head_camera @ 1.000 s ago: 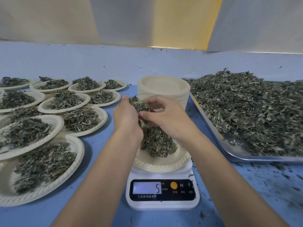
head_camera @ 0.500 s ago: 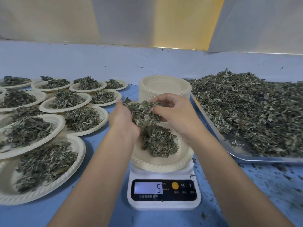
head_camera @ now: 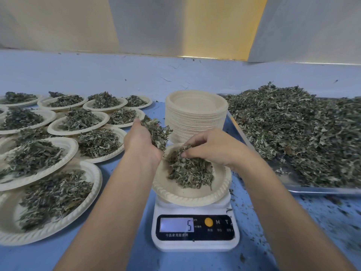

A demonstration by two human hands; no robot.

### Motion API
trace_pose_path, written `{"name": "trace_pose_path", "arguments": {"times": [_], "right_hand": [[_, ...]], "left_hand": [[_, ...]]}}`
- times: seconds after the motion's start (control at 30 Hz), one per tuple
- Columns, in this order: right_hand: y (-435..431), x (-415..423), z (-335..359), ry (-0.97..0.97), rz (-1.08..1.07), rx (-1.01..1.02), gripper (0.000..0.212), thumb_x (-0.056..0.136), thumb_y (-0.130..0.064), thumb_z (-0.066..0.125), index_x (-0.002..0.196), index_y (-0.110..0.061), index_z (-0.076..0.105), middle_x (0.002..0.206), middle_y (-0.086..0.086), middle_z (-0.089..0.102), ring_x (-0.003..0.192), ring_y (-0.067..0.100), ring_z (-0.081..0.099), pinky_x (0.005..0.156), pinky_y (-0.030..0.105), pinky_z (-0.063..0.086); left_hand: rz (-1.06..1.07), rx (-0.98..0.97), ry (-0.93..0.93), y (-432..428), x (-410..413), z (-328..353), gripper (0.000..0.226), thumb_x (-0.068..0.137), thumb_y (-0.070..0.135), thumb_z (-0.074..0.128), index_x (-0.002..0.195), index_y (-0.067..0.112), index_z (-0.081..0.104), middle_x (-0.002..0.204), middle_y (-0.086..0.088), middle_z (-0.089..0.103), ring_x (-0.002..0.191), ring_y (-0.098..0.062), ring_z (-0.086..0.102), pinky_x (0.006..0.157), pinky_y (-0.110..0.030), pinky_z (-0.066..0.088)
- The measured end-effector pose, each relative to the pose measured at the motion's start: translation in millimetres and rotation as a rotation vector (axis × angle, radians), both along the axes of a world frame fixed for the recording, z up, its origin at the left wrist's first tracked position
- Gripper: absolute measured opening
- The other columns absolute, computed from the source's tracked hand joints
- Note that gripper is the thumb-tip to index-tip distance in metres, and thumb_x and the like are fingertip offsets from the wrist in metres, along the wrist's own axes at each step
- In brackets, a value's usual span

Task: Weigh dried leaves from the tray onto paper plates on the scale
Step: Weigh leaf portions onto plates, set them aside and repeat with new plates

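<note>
The heaped metal tray of dried grey-green leaves (head_camera: 293, 133) sat right of the white digital scale (head_camera: 195, 229), whose display read 5. On its cream paper plate (head_camera: 191, 194), the hands had parted: the left hand (head_camera: 142, 141) cupped a clump, while the right hand (head_camera: 211, 149) had dropped to pinch leaves on the pile, likely trimming the portion.

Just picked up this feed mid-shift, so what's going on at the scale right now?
A person is portioning dried leaves. The left hand cups a reserve handful, while the right hand pinches leaves at the pile on the paper plate sitting on the scale, whose display shows 5. Filled plates sit to the left, a stack of empty plates behind, and the tray of leaves on the right.
</note>
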State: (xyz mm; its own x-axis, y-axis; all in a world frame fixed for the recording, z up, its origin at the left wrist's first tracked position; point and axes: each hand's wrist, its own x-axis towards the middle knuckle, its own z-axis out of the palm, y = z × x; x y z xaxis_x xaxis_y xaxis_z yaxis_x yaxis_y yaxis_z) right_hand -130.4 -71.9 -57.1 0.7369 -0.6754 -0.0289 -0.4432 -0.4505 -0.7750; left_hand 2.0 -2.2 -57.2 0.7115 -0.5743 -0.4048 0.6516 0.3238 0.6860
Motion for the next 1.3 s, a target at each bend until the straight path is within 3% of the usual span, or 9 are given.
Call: {"name": "trace_pose_path", "arguments": {"times": [0.23,0.33,0.47,0.63,0.73,0.9,1.03,1.2,1.3], "right_hand": [[1,-2,7,-0.455,-0.055,0.058,0.005,0.081,-0.029,0.073,0.085,-0.027,0.074,0.073,-0.02,0.069,0.067,-0.013,0.059,0.058,0.001,0.04],[3,1,6,-0.492,-0.068,0.036,0.006,0.085,-0.024,0.068,0.082,-0.027,0.073,0.075,-0.013,0.068,0.062,-0.006,0.057,0.059,0.007,0.044],[7,6,2,-0.477,-0.042,0.033,0.007,0.084,-0.023,0.069,0.082,-0.029,0.073,0.072,-0.014,0.066,0.065,-0.003,0.057,0.067,0.017,0.047],[12,11,1,-0.529,0.01,0.031,0.007,0.081,-0.021,0.073,0.084,-0.027,0.073,0.068,-0.015,0.065,0.068,0.0,0.059,0.075,0.024,0.048],[15,13,1,-0.543,0.033,0.033,0.009,0.08,-0.02,0.075,0.083,-0.028,0.072,0.069,-0.014,0.067,0.07,0.0,0.062,0.078,0.027,0.051],[17,15,0,-0.548,0.02,0.001,0.012,0.077,-0.022,0.078,0.081,-0.031,0.071,0.078,-0.007,0.07,0.079,0.014,0.066,0.086,0.041,0.053],[18,17,-1,-0.558,-0.003,0.005,0.015,0.076,-0.019,0.078,0.078,-0.031,0.07,0.079,-0.004,0.067,0.076,0.014,0.063,0.088,0.049,0.052],[16,18,-3,-0.585,-0.02,0.056,0.015,0.079,-0.014,0.075,0.079,-0.028,0.07,0.072,-0.007,0.066,0.072,0.01,0.062,0.082,0.037,0.056],[17,17,-1,-0.676,-0.082,0.184,0.008,0.086,-0.014,0.067,0.084,-0.02,0.071,0.071,-0.008,0.065,0.064,0.004,0.059,0.069,0.019,0.054]], "left_hand": [[-0.009,-0.063,0.006,1,-9,5,0.035,0.101,0.034,0.04,0.125,0.012,0.055,0.078,-0.002,0.061,0.035,-0.016,0.059,0.032,-0.024,0.044],[-0.034,-0.081,0.006,0,-14,6,0.034,0.101,0.032,0.04,0.123,0.012,0.055,0.075,-0.002,0.061,0.036,-0.015,0.06,0.033,-0.024,0.046],[-0.144,-0.048,-0.003,-1,-13,3,0.04,0.1,0.039,0.039,0.127,0.014,0.055,0.106,-0.007,0.069,0.083,-0.026,0.069,0.063,-0.037,0.057],[-0.171,0.012,-0.066,-3,-17,4,0.044,0.1,0.041,0.035,0.133,0.016,0.051,0.084,-0.001,0.062,0.058,-0.019,0.057,0.038,-0.022,0.046],[-0.172,0.028,-0.052,-4,-18,3,0.042,0.099,0.042,0.037,0.124,0.016,0.058,0.105,-0.005,0.068,0.078,-0.023,0.066,0.056,-0.029,0.053],[-0.156,0.07,-0.084,-7,-17,1,0.04,0.098,0.044,0.039,0.119,0.017,0.06,0.109,-0.007,0.068,0.092,-0.026,0.067,0.087,-0.041,0.052],[-0.185,0.033,-0.07,-9,-16,1,0.044,0.098,0.045,0.038,0.124,0.015,0.057,0.117,-0.009,0.065,0.102,-0.028,0.064,0.097,-0.046,0.046],[-0.159,0.002,-0.056,-8,-18,3,0.04,0.099,0.041,0.039,0.123,0.014,0.057,0.11,-0.007,0.067,0.093,-0.026,0.066,0.092,-0.043,0.049],[-0.176,-0.016,-0.062,-8,-16,2,0.04,0.099,0.041,0.04,0.124,0.015,0.058,0.096,-0.002,0.067,0.076,-0.022,0.066,0.072,-0.034,0.054]]}}
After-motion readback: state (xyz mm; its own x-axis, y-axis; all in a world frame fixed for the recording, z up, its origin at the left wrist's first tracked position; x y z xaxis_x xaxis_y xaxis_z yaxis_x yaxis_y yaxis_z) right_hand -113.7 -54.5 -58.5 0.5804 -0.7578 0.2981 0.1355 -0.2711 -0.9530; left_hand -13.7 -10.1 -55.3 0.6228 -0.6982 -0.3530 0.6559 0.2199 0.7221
